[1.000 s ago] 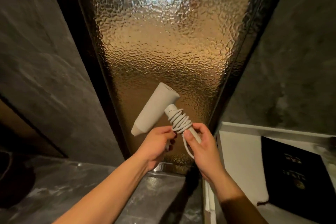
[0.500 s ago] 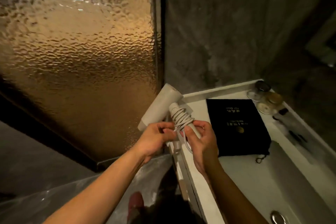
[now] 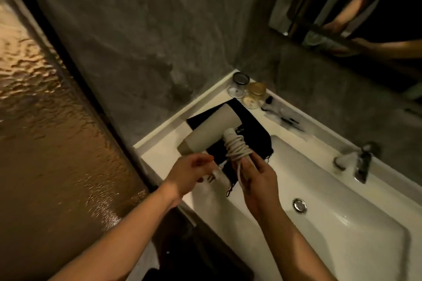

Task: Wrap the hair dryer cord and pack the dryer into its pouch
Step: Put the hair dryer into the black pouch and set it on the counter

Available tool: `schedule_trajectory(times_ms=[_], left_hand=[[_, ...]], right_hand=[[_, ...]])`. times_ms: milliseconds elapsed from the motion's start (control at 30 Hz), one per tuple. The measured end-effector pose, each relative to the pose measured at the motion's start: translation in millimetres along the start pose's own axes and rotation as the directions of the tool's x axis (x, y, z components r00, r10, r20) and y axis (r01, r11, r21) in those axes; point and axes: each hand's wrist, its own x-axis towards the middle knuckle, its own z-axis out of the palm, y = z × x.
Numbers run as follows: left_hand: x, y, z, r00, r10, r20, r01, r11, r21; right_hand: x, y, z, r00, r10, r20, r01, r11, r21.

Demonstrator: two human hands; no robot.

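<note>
A beige hair dryer (image 3: 209,130) is held above the counter, barrel pointing down-left. Its white cord (image 3: 237,148) is coiled several times around the handle. My right hand (image 3: 257,179) grips the lower end of the handle over the coils. My left hand (image 3: 190,170) pinches the cord's loose end, with the white plug (image 3: 214,174) sticking out beside its fingers. A flat black drawstring pouch (image 3: 255,134) lies on the counter under the dryer, partly hidden by it.
A white sink basin (image 3: 319,178) with a drain (image 3: 299,205) and a chrome tap (image 3: 356,159) lies to the right. Two small jars (image 3: 249,92) stand in the counter's back corner. A mirror (image 3: 356,7) hangs above, a textured glass panel (image 3: 45,121) stands left.
The view has swung right from the glass panel to the sink. Both hands have carried the dryer over the pouch, and the plug end now shows at my left hand.
</note>
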Motion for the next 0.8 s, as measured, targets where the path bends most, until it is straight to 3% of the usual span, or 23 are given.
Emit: schedule_trajectory(times_ms=[67,200,367,433,500,567,633,700,800], left_hand=[[16.8,-2.1,-3.5,1.0,-0.002,0.021,0.0,0.997,0.078],[57.1,-10.0,-0.6,1.0,0.014,0.014,-0.018,0.959,0.283],[108.5,-17.7,44.5,0.969,0.15,0.195,-0.236,0.794,0.561],[122.7,-20.3,71.4,0.936,0.201,0.288,-0.346,0.673,0.654],[132.5,-24.2,97.9,0.905,0.222,0.363,-0.426,0.483,0.765],[139.4,-28.1,120.1,0.888,0.228,0.4,-0.451,0.254,0.856],[144.8,-33.0,135.2,0.889,0.233,0.394,-0.427,0.108,0.898],[149.8,-39.6,142.7,0.906,0.225,0.359,-0.383,0.076,0.921],[151.6,-46.9,144.7,0.925,0.217,0.312,-0.344,0.13,0.93]], right_hand=[[1.4,-4.3,-10.6,0.998,-0.023,-0.064,0.027,0.998,0.057],[-0.5,-13.3,-45.7,0.942,-0.03,-0.335,0.082,0.986,0.143],[-12.8,-26.3,-100.1,0.842,-0.013,-0.539,0.142,0.97,0.198],[-18.3,-30.0,-119.1,0.802,-0.008,-0.598,0.165,0.964,0.209],[-22.4,-30.4,-138.1,0.777,0.001,-0.63,0.171,0.962,0.212],[-23.9,-27.8,-155.8,0.755,0.02,-0.655,0.159,0.964,0.213],[-24.2,-24.7,-170.2,0.744,0.051,-0.666,0.137,0.964,0.226],[-23.8,-22.7,-180.9,0.752,0.076,-0.655,0.119,0.962,0.248],[-20.6,-19.0,-193.0,0.768,0.108,-0.632,0.084,0.96,0.266]])
